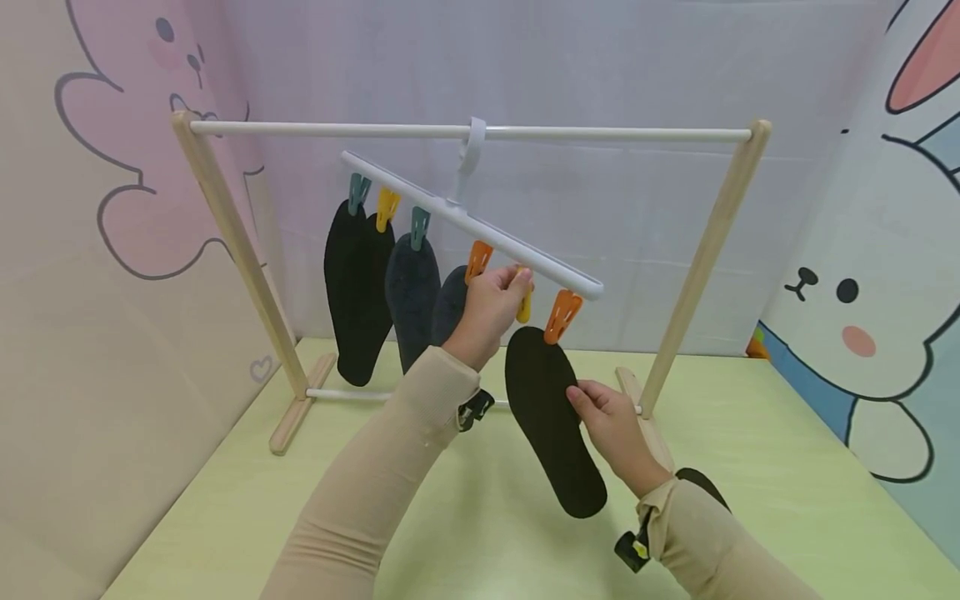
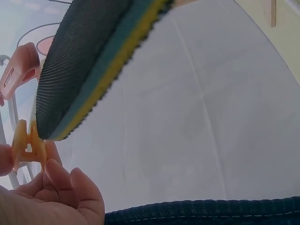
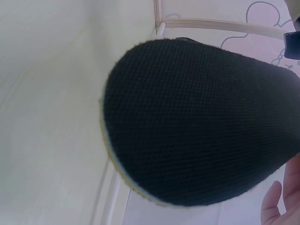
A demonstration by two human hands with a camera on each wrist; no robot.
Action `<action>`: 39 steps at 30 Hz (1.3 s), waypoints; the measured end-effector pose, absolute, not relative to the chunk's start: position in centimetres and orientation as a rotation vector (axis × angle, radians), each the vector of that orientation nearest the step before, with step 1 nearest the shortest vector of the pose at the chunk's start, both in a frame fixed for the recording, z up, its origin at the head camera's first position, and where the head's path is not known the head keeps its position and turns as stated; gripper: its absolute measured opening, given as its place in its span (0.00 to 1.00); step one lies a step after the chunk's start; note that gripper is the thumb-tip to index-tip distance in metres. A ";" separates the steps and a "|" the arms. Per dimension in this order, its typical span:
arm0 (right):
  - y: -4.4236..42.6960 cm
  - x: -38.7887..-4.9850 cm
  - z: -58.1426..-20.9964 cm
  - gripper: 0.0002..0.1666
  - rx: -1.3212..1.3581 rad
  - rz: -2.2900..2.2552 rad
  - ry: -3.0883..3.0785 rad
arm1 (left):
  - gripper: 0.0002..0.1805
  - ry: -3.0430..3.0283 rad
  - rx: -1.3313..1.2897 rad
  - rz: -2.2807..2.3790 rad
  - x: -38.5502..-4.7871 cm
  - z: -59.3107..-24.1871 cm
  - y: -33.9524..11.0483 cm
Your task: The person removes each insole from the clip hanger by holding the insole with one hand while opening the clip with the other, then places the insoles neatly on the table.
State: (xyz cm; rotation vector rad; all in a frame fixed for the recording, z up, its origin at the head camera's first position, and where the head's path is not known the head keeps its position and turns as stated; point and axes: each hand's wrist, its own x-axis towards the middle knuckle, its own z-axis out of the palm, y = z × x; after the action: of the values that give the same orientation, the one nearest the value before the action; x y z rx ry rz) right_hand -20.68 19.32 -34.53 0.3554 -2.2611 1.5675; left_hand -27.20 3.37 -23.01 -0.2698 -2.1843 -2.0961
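Observation:
A dark insole (image 1: 555, 425) hangs at a tilt below the orange clip (image 1: 562, 317) at the hanger's low right end; whether the clip grips it I cannot tell. My right hand (image 1: 615, 429) pinches this insole's right edge between thumb and fingers. In the right wrist view the insole (image 3: 197, 122) fills the middle, with part of my right hand (image 3: 286, 201) at lower right. My left hand (image 1: 491, 308) pinches a yellow clip (image 1: 524, 298) under the white hanger (image 1: 495, 237); the left wrist view shows the yellow clip (image 2: 29, 143) between the fingers of my left hand (image 2: 56, 197).
The hanger hooks on the white rail (image 1: 337, 130) of a wooden-legged rack (image 1: 705, 271), sloping down to the right. Several dark insoles (image 1: 352, 292) hang on its left part from green, yellow and orange clips. Another dark piece (image 1: 701, 483) lies on the table (image 1: 465, 517) beside my right sleeve.

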 end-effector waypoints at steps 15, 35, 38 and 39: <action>19.7 -20.6 -35.0 0.16 0.385 1.555 -2.238 | 0.19 -2.102 -0.202 -2.234 -27.4 -23.2 3.3; 21.7 -20.0 -35.0 0.09 0.173 1.501 -2.364 | 0.15 -2.036 -0.198 -2.242 -27.3 -23.5 3.8; 21.9 -19.7 -34.9 0.10 0.147 1.518 -2.365 | 0.15 -2.029 -0.186 -2.248 -27.3 -23.6 4.0; 22.0 -19.6 -34.9 0.10 0.142 1.523 -2.364 | 0.15 -2.028 -0.181 -2.245 -27.2 -23.6 4.0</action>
State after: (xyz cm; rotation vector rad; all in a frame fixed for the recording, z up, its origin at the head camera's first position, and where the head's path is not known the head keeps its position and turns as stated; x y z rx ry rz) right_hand -19.63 21.99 -34.87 0.1418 -2.3642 1.5231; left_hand -27.23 4.04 -23.58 -0.1812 -2.0284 -2.2452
